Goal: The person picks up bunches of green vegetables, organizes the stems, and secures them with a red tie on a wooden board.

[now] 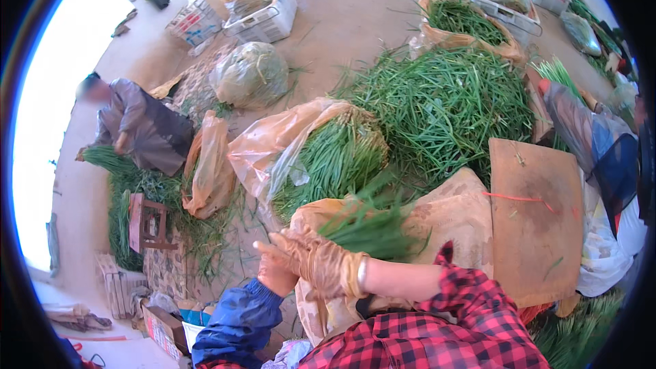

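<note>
My gloved left hand [275,271] and gloved right hand [318,260] meet in front of my body, the right lying over the left. A motion-blurred bundle of garlic chives [376,229] fans out behind my right hand, its leaves pointing right. My left hand's closed fingers seem to grip its hidden end. My right hand's fingers curl toward the left hand; what they hold is hidden. Beneath the bundle, a tan sack cloth [454,215] covers my lap area. Just beyond lies an opened plastic bag [273,140] with chives [335,157] in it.
A large heap of loose chives [444,109] spreads ahead. At right lies a brown board [536,225] with a red strip. Another person [147,123] handles greens at left, near a small wooden stool [147,225]. Farther off are a stuffed bag [249,75] and white crate [266,17].
</note>
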Available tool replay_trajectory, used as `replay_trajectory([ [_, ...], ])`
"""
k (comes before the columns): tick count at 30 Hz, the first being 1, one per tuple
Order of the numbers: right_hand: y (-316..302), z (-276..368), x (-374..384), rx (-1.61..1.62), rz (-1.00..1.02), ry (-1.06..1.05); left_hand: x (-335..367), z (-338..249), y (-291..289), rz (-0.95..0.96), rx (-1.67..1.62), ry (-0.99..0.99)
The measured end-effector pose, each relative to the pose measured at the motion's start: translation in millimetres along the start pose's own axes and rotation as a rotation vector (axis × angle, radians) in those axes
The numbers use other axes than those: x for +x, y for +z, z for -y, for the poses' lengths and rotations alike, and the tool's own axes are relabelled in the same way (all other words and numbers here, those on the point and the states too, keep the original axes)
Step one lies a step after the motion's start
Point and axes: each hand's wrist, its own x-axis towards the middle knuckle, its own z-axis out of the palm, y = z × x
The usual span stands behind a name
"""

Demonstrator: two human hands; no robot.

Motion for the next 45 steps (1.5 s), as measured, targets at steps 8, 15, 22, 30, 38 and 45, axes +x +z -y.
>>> replay_trajectory([
  [8, 11, -7, -25, 0.160, 0.133, 0.174, -26, 17, -54, 0.258, -0.570, -0.110],
  [15, -124, 47, -88, 0.025, 0.457, 0.732, 14, 7, -16, 0.147, -0.768, -0.192],
  [22, -205, 52, -268, -0.686, -0.327, 1.417, -21, 53, 50, -0.060, -1.812, -0.950],
  [30, -142, -28, -403, -0.396, -0.805, 1.796, -3, 29, 61, 0.120, -1.758, -0.957],
  [38, -133, -42, -423, -1.048, -0.260, 2.033, -48, 47, 87, 0.235, -1.832, -1.242],
  [45, -90, -145, -260, 0.306, -0.327, 1.173, 2, 47, 177, 0.391, -1.879, -1.296],
])
